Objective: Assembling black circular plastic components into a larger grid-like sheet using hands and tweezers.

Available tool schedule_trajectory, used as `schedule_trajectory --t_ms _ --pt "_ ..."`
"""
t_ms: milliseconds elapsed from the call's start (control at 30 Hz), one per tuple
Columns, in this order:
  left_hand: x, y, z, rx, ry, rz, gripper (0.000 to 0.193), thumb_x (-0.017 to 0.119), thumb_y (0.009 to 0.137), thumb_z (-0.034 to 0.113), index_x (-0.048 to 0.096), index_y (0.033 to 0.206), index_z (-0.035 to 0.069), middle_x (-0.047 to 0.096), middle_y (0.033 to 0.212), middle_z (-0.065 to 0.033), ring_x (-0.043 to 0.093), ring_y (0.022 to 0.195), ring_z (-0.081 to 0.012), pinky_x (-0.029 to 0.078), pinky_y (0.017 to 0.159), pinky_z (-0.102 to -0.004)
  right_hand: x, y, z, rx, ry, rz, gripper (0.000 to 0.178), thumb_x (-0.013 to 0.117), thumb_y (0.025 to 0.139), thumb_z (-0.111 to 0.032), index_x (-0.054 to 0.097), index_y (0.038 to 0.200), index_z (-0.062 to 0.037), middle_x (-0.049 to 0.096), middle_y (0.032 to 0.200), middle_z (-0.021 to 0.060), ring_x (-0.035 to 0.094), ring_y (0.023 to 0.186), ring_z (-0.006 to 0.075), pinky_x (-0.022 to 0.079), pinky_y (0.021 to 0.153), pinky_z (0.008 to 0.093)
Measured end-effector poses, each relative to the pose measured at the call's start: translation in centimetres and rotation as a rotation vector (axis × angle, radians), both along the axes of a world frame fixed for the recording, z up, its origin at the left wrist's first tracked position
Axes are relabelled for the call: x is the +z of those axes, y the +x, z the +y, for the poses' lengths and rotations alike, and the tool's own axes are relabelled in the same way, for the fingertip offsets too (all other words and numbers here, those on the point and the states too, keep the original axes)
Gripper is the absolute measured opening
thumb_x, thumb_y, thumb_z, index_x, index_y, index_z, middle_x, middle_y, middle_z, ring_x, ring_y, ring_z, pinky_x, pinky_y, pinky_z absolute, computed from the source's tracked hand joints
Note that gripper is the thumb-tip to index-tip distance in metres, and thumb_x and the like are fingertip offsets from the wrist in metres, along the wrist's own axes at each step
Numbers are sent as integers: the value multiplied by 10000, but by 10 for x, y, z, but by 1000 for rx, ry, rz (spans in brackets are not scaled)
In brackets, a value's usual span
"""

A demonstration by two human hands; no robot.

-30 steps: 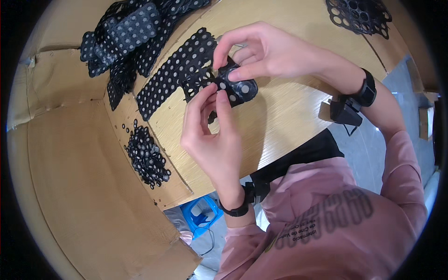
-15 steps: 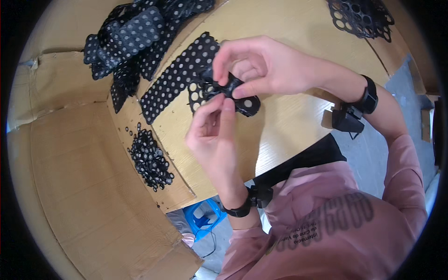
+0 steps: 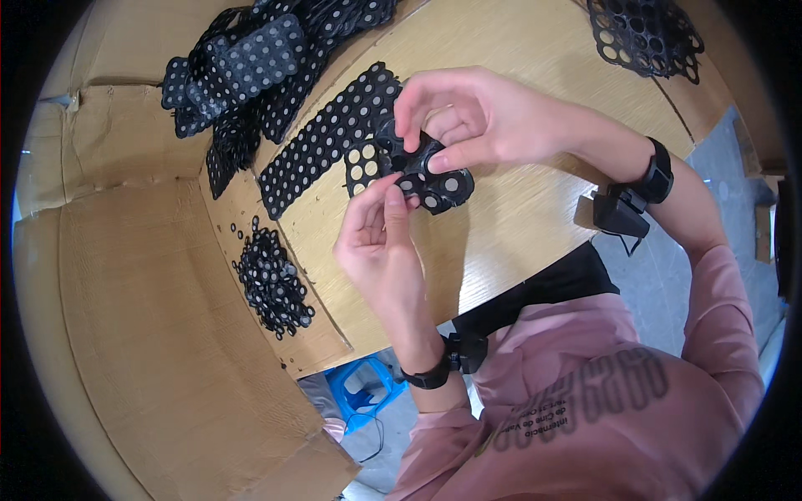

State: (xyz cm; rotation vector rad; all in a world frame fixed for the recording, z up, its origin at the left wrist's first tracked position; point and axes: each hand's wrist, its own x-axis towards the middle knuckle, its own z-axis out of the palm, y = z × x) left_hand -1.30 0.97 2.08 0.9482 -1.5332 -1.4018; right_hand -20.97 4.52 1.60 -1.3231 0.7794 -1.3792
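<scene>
A small piece of black rubber sheet with round pale discs (image 3: 422,171) is held over the wooden tabletop (image 3: 518,225) by both hands. My right hand (image 3: 476,117) grips it from above with thumb and fingers. My left hand (image 3: 380,238) pinches its lower left edge with thumb and forefinger. Under it lies a long black perforated strip (image 3: 322,150), running diagonally up to the right.
A heap of black perforated sheets (image 3: 251,67) sits at the far left. A pile of small black rings (image 3: 271,280) lies on the cardboard (image 3: 150,334) by the table edge. A black mesh with large holes (image 3: 643,33) lies at the far right. A blue stool (image 3: 359,388) stands below.
Both hands have shifted slightly with the small piece; the left thumb and forefinger have moved up onto its lower left edge.
</scene>
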Motion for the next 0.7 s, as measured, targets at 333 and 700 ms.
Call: schedule_trajectory --t_ms 333,700 --pt "6 71 -46 395 -390 -130 136 604 926 40 651 1021 -45 684 871 -90 643 783 -117 530 732 -234 13 -15 -4 -87 34 107 356 640 821 98 512 1131 -19 547 1103 66 570 989 100 486 848 220" --pt "11 229 -126 770 -528 -663 114 673 847 46 689 934 -25 707 797 -130 678 731 -155 525 702 -272 31 -4 34 -269 215 475 278 632 843 74 558 1096 -17 592 1084 40 573 1005 90 464 883 248"
